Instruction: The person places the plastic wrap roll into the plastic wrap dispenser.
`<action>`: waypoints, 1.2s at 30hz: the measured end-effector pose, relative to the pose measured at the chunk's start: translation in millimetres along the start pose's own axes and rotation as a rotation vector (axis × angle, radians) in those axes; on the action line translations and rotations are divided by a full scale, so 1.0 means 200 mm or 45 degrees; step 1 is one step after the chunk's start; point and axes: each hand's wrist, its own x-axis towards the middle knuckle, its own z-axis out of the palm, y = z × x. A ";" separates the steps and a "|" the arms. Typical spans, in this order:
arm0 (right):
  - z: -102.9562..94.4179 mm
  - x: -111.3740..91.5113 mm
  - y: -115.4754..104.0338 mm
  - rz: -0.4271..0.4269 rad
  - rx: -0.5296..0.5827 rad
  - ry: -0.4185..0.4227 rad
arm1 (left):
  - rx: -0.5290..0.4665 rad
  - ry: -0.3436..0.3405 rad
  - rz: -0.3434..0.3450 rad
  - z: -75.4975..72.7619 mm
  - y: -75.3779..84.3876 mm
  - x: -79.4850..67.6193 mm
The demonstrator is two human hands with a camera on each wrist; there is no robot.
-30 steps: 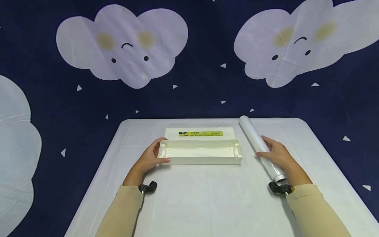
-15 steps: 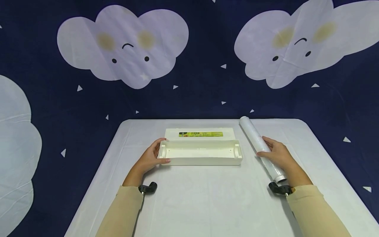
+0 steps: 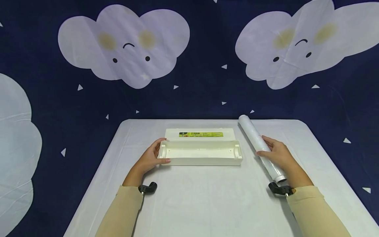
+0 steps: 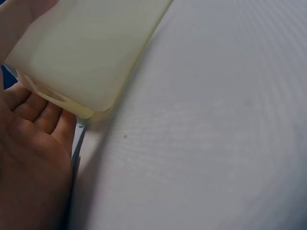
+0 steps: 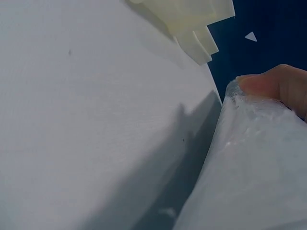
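My left hand [image 3: 149, 156] grips the left end of a long, cream plastic cling film box [image 3: 204, 161], its thumb on the front wall and its fingers behind. The box lies open, its lid [image 3: 229, 135] with a green-yellow label folded back behind it. In the left wrist view, the box's end [image 4: 86, 52] sits between thumb and fingers. To the right, my right hand [image 3: 278, 154] grips a roll of cling film [image 3: 255, 134] around its middle, held slanting with the far end leaning left. The right wrist view shows the roll [image 5: 254, 172] close up under the thumb.
A white-covered table [image 3: 207, 200] carries everything. Behind its far edge hangs a dark blue cloth [image 3: 204, 98] printed with clouds and small triangles. Black wrist mounts [image 3: 148, 188] stick out inward from both sleeves.
The far end of the cling film roll has tipped up very slightly. Both hands keep their grips, and the box stays in place.
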 end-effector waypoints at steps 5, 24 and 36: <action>0.00 0.00 -0.02 0.001 0.014 -0.012 | -0.017 -0.003 -0.002 0.00 -0.01 0.00; -0.01 0.01 -0.09 -0.074 0.025 -0.024 | 0.007 -0.008 -0.053 0.01 0.05 -0.01; -0.01 0.03 -0.12 -0.058 0.040 -0.052 | -0.042 -0.025 -0.016 -0.01 -0.01 0.01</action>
